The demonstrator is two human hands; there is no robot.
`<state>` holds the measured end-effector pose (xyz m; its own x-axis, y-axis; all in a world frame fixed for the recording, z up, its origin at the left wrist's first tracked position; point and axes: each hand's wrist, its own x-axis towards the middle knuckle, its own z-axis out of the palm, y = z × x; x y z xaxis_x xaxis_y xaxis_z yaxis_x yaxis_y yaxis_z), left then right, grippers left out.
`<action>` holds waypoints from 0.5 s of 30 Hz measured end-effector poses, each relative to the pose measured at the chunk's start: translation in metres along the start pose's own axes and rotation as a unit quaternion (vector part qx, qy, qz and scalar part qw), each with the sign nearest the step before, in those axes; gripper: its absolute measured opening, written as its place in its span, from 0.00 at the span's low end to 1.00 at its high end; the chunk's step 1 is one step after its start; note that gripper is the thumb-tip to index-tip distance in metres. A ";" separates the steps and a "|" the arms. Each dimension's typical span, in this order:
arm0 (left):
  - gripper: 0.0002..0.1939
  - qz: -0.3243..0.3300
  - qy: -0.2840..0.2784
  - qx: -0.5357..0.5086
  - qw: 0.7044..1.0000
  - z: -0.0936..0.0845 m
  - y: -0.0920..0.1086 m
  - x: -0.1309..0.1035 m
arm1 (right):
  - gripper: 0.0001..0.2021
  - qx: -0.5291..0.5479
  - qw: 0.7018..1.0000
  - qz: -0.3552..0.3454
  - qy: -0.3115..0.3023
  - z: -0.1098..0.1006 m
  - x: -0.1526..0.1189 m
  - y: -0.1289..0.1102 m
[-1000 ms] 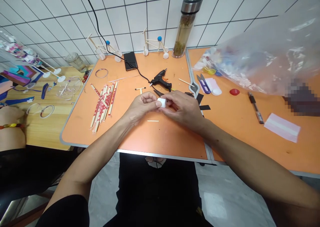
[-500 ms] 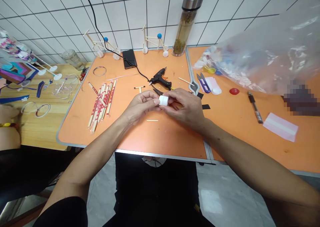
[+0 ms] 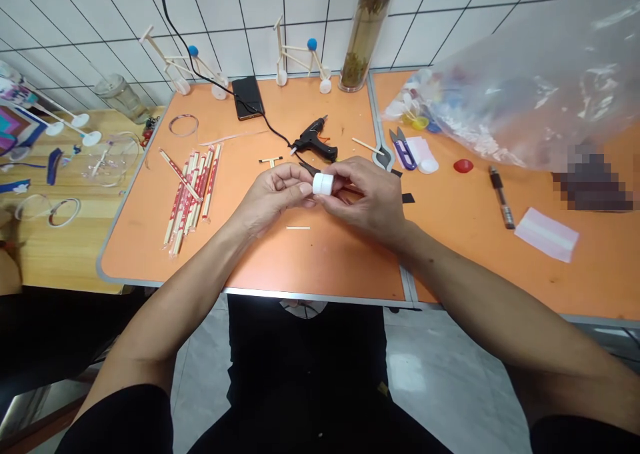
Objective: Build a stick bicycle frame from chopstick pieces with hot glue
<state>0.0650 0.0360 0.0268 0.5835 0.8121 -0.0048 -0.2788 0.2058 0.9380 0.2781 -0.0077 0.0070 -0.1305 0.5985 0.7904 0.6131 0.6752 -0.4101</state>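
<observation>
My left hand (image 3: 274, 197) and my right hand (image 3: 371, 199) meet above the orange table (image 3: 320, 271). Between their fingertips they pinch a small white plastic cap piece (image 3: 324, 184); a seam round it looks like two caps set face to face. The fingers of both hands are closed on it from either side. Just behind them lie pliers with dark jaws (image 3: 309, 168), partly covered by my right hand, and a small T-shaped stick piece (image 3: 271, 161). A short thin stick (image 3: 299, 228) lies on the table in front of my hands.
Behind are a black glue gun (image 3: 315, 141), a phone (image 3: 247, 98), two stick models (image 3: 300, 54) and a tea bottle (image 3: 364, 41). Wrapped chopsticks (image 3: 193, 191) lie left. On the right are thread snips (image 3: 404, 151), a red cap (image 3: 463, 166), a pen (image 3: 501, 197) and a plastic bag (image 3: 520, 101).
The view has tilted down and shifted slightly, so the table appears higher in the picture. Both hands keep their pinch on the white cap piece, with almost no change in pose.
</observation>
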 end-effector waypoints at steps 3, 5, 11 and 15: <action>0.25 -0.004 0.005 0.005 1.000 0.000 0.000 0.000 | 0.08 0.002 1.000 0.000 -0.002 0.000 0.000 0.001; 0.25 -0.010 0.011 0.004 1.000 0.000 -0.001 0.001 | 0.08 -0.002 1.000 0.001 -0.006 0.000 -0.001 0.002; 0.23 -0.015 0.015 -0.017 1.000 -0.001 -0.002 0.000 | 0.07 -0.004 1.000 0.002 -0.016 0.002 -0.001 0.002; 0.24 -0.020 0.019 -0.020 0.999 0.001 -0.001 0.000 | 0.06 -0.008 1.000 0.011 -0.022 0.001 -0.001 0.000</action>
<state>0.0661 0.0348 0.0264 0.5659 0.8226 -0.0548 -0.2873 0.2591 0.9221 0.2772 -0.0077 0.0056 -0.1516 0.6314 0.7605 0.6280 0.6557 -0.4191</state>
